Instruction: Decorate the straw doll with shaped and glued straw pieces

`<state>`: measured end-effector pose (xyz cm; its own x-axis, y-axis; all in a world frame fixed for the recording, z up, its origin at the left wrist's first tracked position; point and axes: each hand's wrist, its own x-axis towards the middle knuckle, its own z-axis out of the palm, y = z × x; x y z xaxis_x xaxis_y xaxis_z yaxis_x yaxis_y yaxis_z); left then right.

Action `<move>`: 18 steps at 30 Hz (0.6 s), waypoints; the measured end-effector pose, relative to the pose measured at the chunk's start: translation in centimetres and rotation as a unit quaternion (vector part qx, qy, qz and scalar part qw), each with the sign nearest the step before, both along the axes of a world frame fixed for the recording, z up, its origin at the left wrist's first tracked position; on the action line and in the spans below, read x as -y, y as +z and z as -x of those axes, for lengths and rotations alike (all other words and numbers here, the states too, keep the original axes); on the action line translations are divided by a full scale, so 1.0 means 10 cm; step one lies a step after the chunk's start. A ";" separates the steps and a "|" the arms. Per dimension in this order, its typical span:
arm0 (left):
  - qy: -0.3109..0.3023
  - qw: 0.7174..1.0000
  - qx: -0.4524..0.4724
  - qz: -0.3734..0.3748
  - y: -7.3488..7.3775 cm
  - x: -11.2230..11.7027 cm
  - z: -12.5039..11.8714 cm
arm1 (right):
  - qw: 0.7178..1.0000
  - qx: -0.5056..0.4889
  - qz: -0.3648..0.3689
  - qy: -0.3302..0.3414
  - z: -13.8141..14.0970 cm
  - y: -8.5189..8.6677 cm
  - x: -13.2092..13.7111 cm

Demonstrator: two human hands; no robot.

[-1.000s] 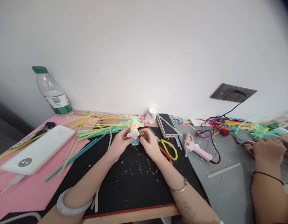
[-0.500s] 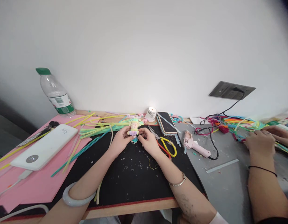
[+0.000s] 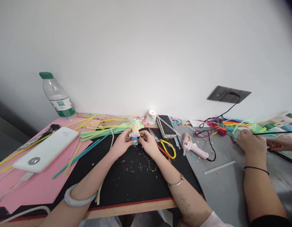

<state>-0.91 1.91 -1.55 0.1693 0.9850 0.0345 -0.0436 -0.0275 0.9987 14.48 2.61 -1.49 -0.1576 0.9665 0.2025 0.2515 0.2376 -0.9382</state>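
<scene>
A small pastel doll (image 3: 135, 133), with a yellow top, a lilac band and a blue lower part, stands upright between my hands above the black mat (image 3: 134, 186). From the left side my left hand (image 3: 122, 142) pinches it. On its other side my right hand (image 3: 148, 142) has its fingers closed against the lower part. Behind the doll lies a bundle of pale green pipe cleaners (image 3: 98, 134). Scissors (image 3: 167, 148) with yellow and red handles rest just right of my right hand.
To the right are a pink glue gun (image 3: 194, 148), a glue stick (image 3: 219, 167) and a co-worker's hands (image 3: 252, 143). A phone (image 3: 167, 126) and white cup (image 3: 151, 117) stand near the wall. At left are a power bank (image 3: 46, 149) and bottle (image 3: 59, 97).
My right fingers have shifted slightly on the doll, and more of its blue lower part shows. The view has turned a little right. The co-worker's hands have moved apart, with a dark-handled tool now visible.
</scene>
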 end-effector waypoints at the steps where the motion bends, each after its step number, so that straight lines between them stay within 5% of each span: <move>1: -0.001 1.000 -0.001 -0.001 0.00 0.00 0.00 | 1.000 0.000 -0.002 0.000 0.00 0.00 0.00; 10: -0.003 1.000 0.011 -0.018 0.03 0.02 -0.02 | 0.998 0.053 -0.028 -0.003 0.03 0.00 0.01; 14: 0.019 0.999 0.017 -0.020 0.03 0.02 -0.02 | 0.988 0.131 -0.053 -0.054 -0.05 0.22 0.06; 18: 0.025 0.999 0.030 -0.017 0.04 0.03 -0.01 | 0.970 0.219 -0.054 -0.093 -0.43 0.56 0.24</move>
<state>-0.77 1.62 -1.11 0.1163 0.9902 0.0774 -0.1014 -0.0657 0.9927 18.74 0.18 4.08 -0.0760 0.9631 0.2581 0.6684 0.2413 -0.7036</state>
